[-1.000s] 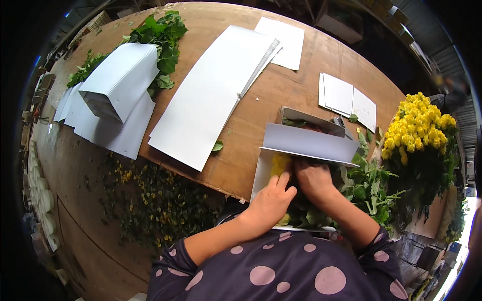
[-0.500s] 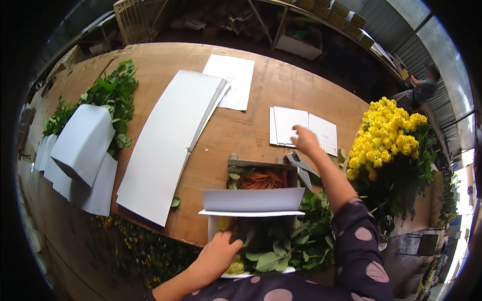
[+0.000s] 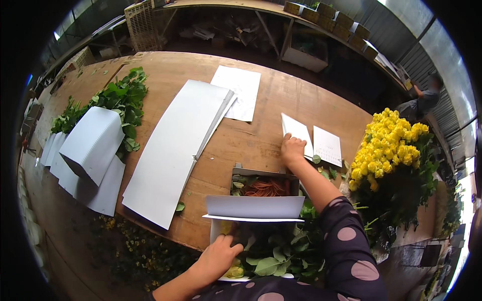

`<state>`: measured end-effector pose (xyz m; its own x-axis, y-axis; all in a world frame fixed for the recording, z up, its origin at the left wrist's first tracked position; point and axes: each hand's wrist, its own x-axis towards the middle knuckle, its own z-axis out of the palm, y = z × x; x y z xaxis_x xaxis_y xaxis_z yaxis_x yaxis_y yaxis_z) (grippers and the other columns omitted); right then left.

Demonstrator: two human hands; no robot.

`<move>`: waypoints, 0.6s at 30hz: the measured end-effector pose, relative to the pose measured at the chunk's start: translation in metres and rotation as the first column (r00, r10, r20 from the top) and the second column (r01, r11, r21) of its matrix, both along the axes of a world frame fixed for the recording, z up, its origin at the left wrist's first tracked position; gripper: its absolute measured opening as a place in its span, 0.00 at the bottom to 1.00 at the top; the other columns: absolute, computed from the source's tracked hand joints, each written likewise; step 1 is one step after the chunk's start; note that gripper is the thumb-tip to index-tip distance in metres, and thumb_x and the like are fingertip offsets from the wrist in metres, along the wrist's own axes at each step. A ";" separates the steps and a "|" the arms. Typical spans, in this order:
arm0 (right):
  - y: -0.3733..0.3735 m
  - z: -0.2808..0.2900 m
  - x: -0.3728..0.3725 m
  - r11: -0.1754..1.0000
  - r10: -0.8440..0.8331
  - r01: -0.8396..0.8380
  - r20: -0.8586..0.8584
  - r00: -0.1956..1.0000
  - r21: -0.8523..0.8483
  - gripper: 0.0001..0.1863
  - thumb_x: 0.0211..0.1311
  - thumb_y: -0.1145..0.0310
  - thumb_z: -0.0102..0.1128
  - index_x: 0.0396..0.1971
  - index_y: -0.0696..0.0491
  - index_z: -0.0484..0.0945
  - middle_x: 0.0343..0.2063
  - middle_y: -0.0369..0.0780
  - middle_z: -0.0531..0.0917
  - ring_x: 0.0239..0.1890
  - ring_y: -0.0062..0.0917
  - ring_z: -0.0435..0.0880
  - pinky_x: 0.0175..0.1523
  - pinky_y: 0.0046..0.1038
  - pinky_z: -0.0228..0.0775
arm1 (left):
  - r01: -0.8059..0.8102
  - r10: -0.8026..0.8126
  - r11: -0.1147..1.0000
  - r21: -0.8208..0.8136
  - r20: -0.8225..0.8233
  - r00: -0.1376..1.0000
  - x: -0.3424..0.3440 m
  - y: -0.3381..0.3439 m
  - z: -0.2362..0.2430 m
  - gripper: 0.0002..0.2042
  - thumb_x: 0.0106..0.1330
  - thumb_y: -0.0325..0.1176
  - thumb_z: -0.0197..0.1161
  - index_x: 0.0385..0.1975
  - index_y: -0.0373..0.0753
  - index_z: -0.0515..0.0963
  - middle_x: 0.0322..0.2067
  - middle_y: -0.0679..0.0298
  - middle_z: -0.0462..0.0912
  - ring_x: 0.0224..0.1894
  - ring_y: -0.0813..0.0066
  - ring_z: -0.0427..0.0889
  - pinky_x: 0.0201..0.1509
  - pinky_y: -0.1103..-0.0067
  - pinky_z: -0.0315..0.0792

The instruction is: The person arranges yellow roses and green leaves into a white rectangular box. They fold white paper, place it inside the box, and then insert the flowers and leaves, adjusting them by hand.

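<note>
Head view shows hands apart, left hand [image 3: 216, 257] against the near leafy bunch [image 3: 272, 262], right hand [image 3: 292, 149] at the near edge of the far-right white cards [image 3: 297, 129], both grips unclear, so card pickup seems in hand, the next move probably calling for a clean pinch.

Table [image 3: 261, 143]: open lane between the white sheets [image 3: 173, 150] and the card stack [image 3: 298, 127] at my right hand [image 3: 293, 149].
White flap [image 3: 255, 206]: stands across the way ahead of my left hand [image 3: 217, 257].
Yellow roses [image 3: 387, 145]: block the right side.
</note>
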<state>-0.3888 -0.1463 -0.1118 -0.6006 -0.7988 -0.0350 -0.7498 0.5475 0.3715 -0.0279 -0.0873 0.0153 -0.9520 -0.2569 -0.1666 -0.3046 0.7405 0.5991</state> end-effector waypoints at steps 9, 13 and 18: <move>0.074 0.095 -0.040 0.936 0.176 -0.186 -0.063 0.982 -0.299 0.20 0.43 0.75 0.50 0.41 0.54 0.70 0.16 0.44 0.78 0.20 0.34 0.78 0.36 0.30 0.65 | 0.020 -0.020 1.000 -0.011 -0.067 0.998 0.003 0.001 -0.013 0.07 0.51 0.27 0.49 0.29 0.41 0.72 0.29 0.55 0.67 0.36 0.59 0.69 0.37 0.72 0.68; 0.095 0.139 -0.028 0.647 0.184 -0.064 0.074 0.980 -0.760 0.11 0.47 0.71 0.50 0.33 0.52 0.77 0.21 0.45 0.79 0.24 0.37 0.78 0.36 0.32 0.69 | 0.025 -0.027 0.999 -0.041 -0.065 0.998 0.009 -0.001 -0.021 0.07 0.52 0.28 0.49 0.30 0.41 0.72 0.30 0.54 0.68 0.37 0.58 0.69 0.39 0.70 0.68; 0.154 0.159 -0.054 0.251 0.525 0.496 0.547 0.652 -0.831 0.12 0.52 0.77 0.46 0.37 0.66 0.72 0.28 0.40 0.78 0.26 0.18 0.76 0.29 0.18 0.67 | 0.048 -0.050 0.998 -0.027 -0.085 0.995 0.004 0.000 -0.020 0.06 0.54 0.29 0.49 0.30 0.41 0.72 0.30 0.54 0.68 0.37 0.57 0.70 0.39 0.69 0.68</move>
